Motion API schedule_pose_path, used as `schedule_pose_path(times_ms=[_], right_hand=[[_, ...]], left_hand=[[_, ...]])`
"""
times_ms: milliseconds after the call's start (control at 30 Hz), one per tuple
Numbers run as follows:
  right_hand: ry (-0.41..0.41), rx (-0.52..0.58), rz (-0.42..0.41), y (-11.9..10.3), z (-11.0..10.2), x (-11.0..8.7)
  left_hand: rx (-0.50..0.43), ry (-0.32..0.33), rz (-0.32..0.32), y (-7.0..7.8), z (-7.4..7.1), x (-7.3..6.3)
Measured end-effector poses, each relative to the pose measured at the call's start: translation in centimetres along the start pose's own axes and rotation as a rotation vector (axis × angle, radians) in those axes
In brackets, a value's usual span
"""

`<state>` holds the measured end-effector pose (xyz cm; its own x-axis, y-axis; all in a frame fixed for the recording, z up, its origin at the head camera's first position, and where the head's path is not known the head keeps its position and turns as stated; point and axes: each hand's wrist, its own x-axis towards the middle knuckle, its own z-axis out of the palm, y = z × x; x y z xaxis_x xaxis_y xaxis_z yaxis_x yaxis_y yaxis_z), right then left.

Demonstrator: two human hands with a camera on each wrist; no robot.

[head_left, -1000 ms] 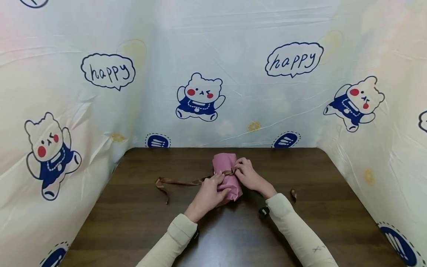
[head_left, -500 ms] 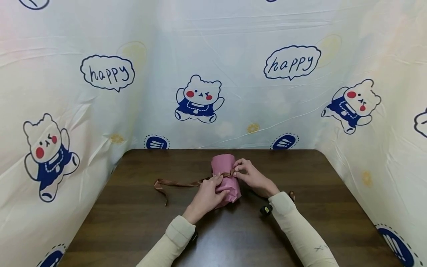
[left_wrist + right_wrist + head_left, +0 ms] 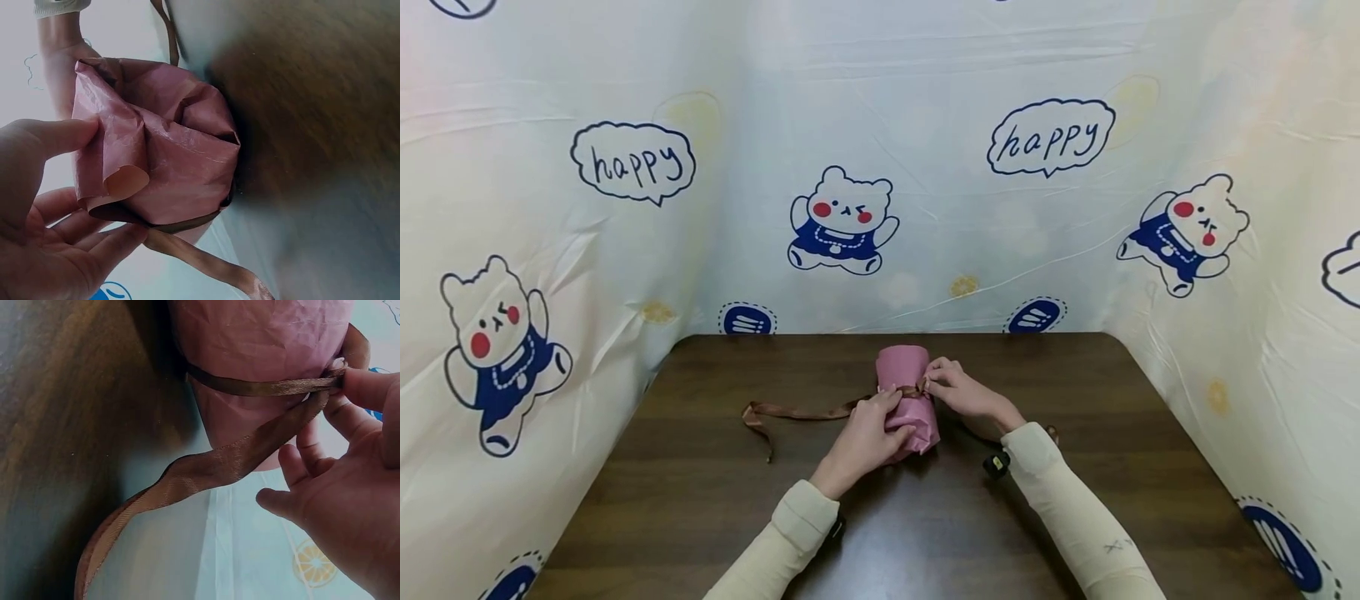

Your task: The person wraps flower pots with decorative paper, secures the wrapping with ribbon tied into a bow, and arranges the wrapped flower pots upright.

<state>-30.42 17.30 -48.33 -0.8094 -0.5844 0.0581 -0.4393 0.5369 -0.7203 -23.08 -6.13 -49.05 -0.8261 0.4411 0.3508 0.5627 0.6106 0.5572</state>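
A pink paper-wrapped bundle (image 3: 902, 364) lies on the table, a brown satin ribbon (image 3: 805, 413) around its middle. From the near left, my left hand (image 3: 862, 437) grips the bundle, thumb on the folded paper end (image 3: 181, 162) and fingertips by the ribbon in the left wrist view. My right hand (image 3: 967, 395) pinches the ribbon between thumb and index finger at the bundle's right side. In the right wrist view, the ribbon band (image 3: 250, 386) crosses the paper and a loose tail trails down from the pinch. Those fingertips partly hide the ribbon's crossing point.
The dark wooden table (image 3: 700, 517) extends around the bundle. One ribbon tail runs left across it; the other passes beneath the right forearm, its end showing beside the sleeve (image 3: 1033, 450). A printed curtain (image 3: 955, 208) encloses the back and both sides.
The right wrist and sleeve have shifted slightly right, covering more of the right ribbon tail. Its fingers stay at the ribbon. The left hand keeps its place on the bundle.
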Motion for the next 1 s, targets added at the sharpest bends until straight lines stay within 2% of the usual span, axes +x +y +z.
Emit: schedule_pose_path(times_ms=[133,333,533,867,1000], right_hand=[[-0.007,0.010,0.036,0.02,-0.04,0.24],[-0.021,0.110,0.070,-0.37,-0.39,0.27],[-0.030,0.096,0.002,-0.20,-0.62,0.47],[-0.066,0.091,-0.046,-0.11,-0.45,0.67],[-0.043,0.132,-0.097,0.14,-0.34,0.65]], left_hand=[[-0.020,-0.002,0.002,0.26,-0.16,0.06],[-0.022,-0.009,-0.005,0.30,-0.21,0.08],[-0.016,-0.006,-0.022,0.10,-0.29,0.02],[-0.009,-0.012,-0.021,-0.07,-0.35,-0.07],[-0.013,-0.025,-0.038,-0.15,-0.40,-0.12]])
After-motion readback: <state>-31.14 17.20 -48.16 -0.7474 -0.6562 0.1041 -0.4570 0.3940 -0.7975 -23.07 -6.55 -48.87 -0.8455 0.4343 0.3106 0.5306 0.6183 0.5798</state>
